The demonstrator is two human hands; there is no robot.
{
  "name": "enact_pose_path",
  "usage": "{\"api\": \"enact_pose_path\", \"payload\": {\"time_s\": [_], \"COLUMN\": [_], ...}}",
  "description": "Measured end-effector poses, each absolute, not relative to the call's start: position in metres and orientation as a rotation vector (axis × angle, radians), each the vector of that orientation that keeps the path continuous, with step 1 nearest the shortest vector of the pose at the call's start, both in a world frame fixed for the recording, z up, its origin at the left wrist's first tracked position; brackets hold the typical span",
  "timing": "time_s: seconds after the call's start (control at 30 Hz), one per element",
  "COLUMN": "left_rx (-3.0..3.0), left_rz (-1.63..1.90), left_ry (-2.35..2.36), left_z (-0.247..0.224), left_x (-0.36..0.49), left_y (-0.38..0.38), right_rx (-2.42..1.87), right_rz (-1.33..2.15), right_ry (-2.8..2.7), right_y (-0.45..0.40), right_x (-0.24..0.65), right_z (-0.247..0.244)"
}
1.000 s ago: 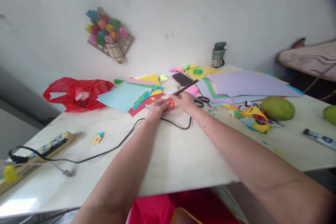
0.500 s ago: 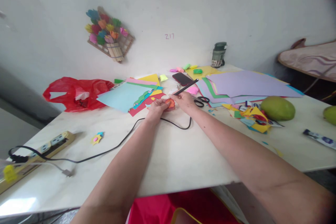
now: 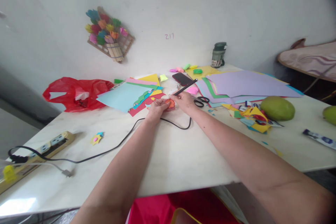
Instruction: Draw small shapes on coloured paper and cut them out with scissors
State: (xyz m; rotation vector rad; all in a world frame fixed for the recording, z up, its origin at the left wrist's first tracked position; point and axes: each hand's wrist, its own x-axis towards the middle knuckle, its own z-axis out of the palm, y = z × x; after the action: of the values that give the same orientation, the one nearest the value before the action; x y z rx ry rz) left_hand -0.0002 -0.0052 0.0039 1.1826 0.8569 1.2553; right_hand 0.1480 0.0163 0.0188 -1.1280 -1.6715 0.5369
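i had the left hand (image 3: 156, 110) pinching the orange piece (image 3: 170, 104) over the table (image 3: 183, 161) and the right hand (image 3: 185, 101) grasping the pen (image 3: 187, 86), its lower end unclear. the yellow cutout (image 3: 96, 138) lay apart by the cord (image 3: 109, 151), pink centre on, apparently done; the orange piece, i judged, was only part worked. cut scraps (image 3: 253, 116) lay right of the scissors (image 3: 200, 103).

There are two hands (image 3: 156, 108), one black pen (image 3: 186, 86), one pair of scissors (image 3: 199, 103), one phone (image 3: 181, 78), two green fruits (image 3: 277, 108), one tumbler (image 3: 218, 55), one red bag (image 3: 70, 92), one power strip (image 3: 47, 148) and one bench (image 3: 183, 161); the overlapping paper sheets (image 3: 252, 83) cannot be counted.
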Motion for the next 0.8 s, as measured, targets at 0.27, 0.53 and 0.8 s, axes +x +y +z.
{"api": "enact_pose_path", "payload": {"time_s": [0.27, 0.53, 0.8], "left_rx": [1.169, 1.153, 1.158], "left_rz": [1.271, 1.284, 1.283], "left_ry": [0.852, 0.852, 0.860], "left_z": [0.0035, 0.0037, 0.0024], "left_x": [0.0002, 0.0002, 0.0003], "left_y": [-0.0051, -0.0051, -0.0043], "right_rx": [-1.123, -1.141, -1.161], "right_rz": [0.523, 0.530, 0.518], "right_ry": [-1.677, -1.674, -1.672], "right_y": [0.0154, 0.0139, 0.0140], "right_x": [0.1482, 0.1475, 0.1477], "right_z": [0.0192, 0.0211, 0.0211]}}
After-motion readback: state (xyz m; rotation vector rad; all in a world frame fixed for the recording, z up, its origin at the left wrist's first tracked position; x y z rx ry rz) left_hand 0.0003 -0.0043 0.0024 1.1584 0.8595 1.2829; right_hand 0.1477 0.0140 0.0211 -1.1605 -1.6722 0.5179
